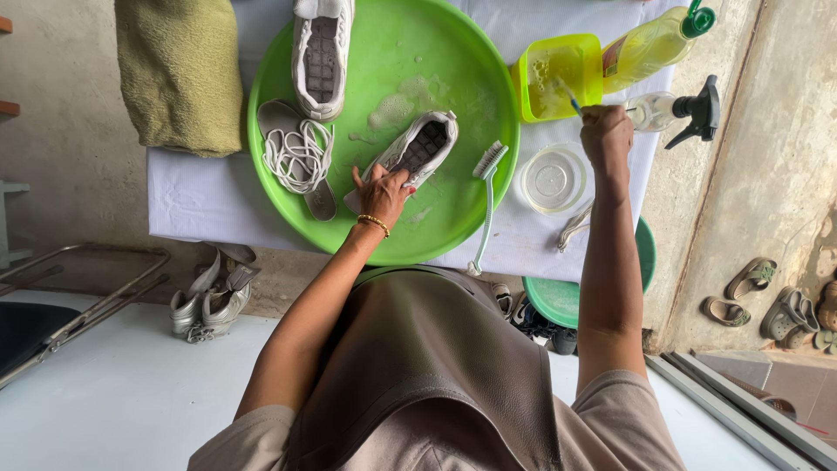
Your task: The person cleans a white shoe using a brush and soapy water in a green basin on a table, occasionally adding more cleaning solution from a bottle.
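Observation:
My left hand (382, 192) grips the heel of a white sneaker (417, 148) lying on its side, sole up, in a big green basin (453, 218) with soapy foam. My right hand (607, 133) is closed on a small blue-handled brush (571, 102) whose tip dips into a yellow-green square tub (558, 77) of sudsy water. A second white sneaker (321, 54) lies sole up at the basin's far side. White laces (298, 155) are piled on a grey insole (288, 118). A long-handled white and green brush (485, 201) leans over the basin's rim.
The basin stands on a table with a white cloth (196, 196). An olive towel (180, 74), a clear round bowl (553, 179), a yellow liquid bottle (649, 44) and a spray bottle (680, 109) are around it. Sandals (754, 279) and shoes (209, 301) lie on the floor, with a green tub (558, 301) below.

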